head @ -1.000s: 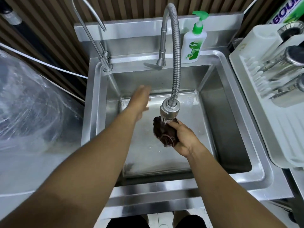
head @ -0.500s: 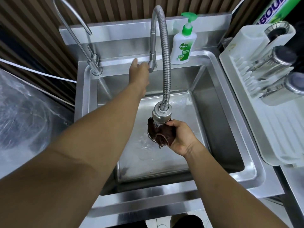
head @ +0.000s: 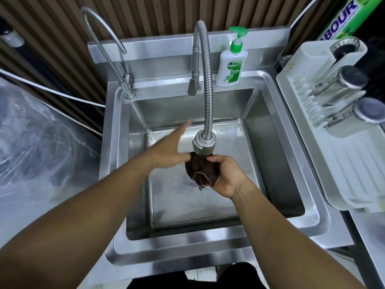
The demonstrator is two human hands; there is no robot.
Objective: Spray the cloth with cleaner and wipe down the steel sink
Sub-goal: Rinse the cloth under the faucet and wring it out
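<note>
A bunched dark brown cloth (head: 199, 171) hangs over the steel sink (head: 277, 180), right under the head of the flexible tap (head: 204, 146). My right hand (head: 226, 175) grips the cloth from the right side. My left hand (head: 169, 149) is beside the cloth on the left, fingers stretched out and blurred, its thumb close to or touching the cloth. No water stream is visible from the tap head. The tap lever (head: 192, 86) points down at the sink's back rim.
A white and green soap pump bottle (head: 231, 65) stands on the back rim. A thin second tap (head: 108, 51) rises at the back left. A white dish rack (head: 333, 126) with steel cups lies to the right, clear plastic sheeting (head: 35, 147) to the left.
My left hand left the tap lever at the back and came down beside the cloth. The water running onto the cloth has stopped. My right hand kept its grip.
</note>
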